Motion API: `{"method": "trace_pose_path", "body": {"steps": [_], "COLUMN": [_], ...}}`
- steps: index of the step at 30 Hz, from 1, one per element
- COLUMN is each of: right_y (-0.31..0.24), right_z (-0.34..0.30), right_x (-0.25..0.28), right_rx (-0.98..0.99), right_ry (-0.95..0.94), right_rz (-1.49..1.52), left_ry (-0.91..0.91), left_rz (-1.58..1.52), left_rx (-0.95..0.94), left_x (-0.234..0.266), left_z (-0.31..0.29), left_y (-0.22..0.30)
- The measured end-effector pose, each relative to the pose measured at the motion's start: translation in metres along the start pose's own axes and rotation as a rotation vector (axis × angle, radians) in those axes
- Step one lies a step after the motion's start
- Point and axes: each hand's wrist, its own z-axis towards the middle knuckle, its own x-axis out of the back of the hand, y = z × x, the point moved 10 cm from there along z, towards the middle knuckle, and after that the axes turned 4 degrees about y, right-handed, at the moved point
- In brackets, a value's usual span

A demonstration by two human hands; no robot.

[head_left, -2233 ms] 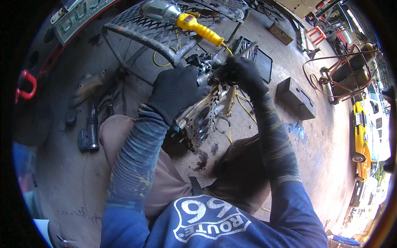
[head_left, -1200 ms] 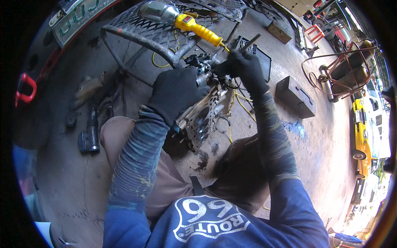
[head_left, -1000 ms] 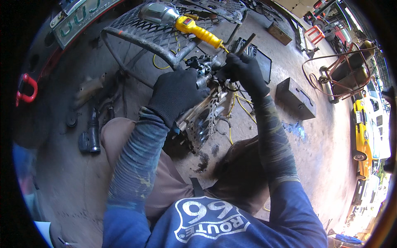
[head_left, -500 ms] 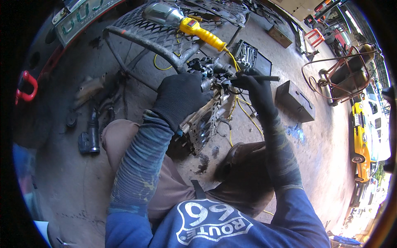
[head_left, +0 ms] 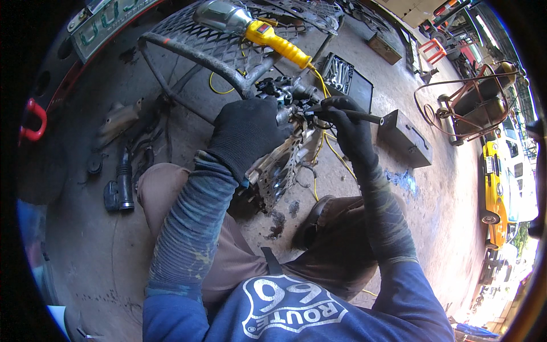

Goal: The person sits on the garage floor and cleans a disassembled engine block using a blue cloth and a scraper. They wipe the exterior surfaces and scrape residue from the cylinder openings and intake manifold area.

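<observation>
In front of me stands a greasy metal engine assembly (head_left: 279, 157), with a plate full of holes down its side and several dark fittings on top. My left hand (head_left: 248, 134), in a black glove, is closed on its upper left side; the fingertips are partly hidden. My right hand (head_left: 350, 128), also gloved, grips a dark, round bar-like tool (head_left: 364, 116). The tool's inner end reaches the fittings at the top of the assembly, and its outer end sticks out to the right. What the inner end sits on is too small to make out.
A yellow-handled work lamp (head_left: 279, 45) lies on a metal mesh rack (head_left: 188, 50) beyond the assembly. Its yellow cord (head_left: 336, 151) trails across the floor. At right are a wrench tray (head_left: 342, 77) and a grey metal box (head_left: 404, 138). A black hose part (head_left: 125, 179) lies left.
The tool in my right hand has swung, its outer end now lower and nearer me. My right hand has turned slightly with it. My left hand stays on the assembly.
</observation>
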Motion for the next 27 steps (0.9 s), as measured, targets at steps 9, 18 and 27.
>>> {"method": "trace_pose_path", "body": {"steps": [9,18,27], "right_y": [-0.002,0.007,-0.01], "right_z": [0.002,0.006,0.006], "right_x": [-0.008,-0.004,-0.01], "right_rx": [0.005,-0.132,0.107], "right_ry": [-0.044,-0.026,-0.017], "right_rz": [-0.019,-0.024,-0.104], "left_ry": [-0.013,-0.027,-0.02], "left_rz": [0.033,-0.015,-0.002], "left_rx": [0.015,0.016,0.007], "left_x": [0.002,0.003,0.002], "left_z": [0.001,-0.001,0.0], "left_y": [0.001,0.002,0.002]}}
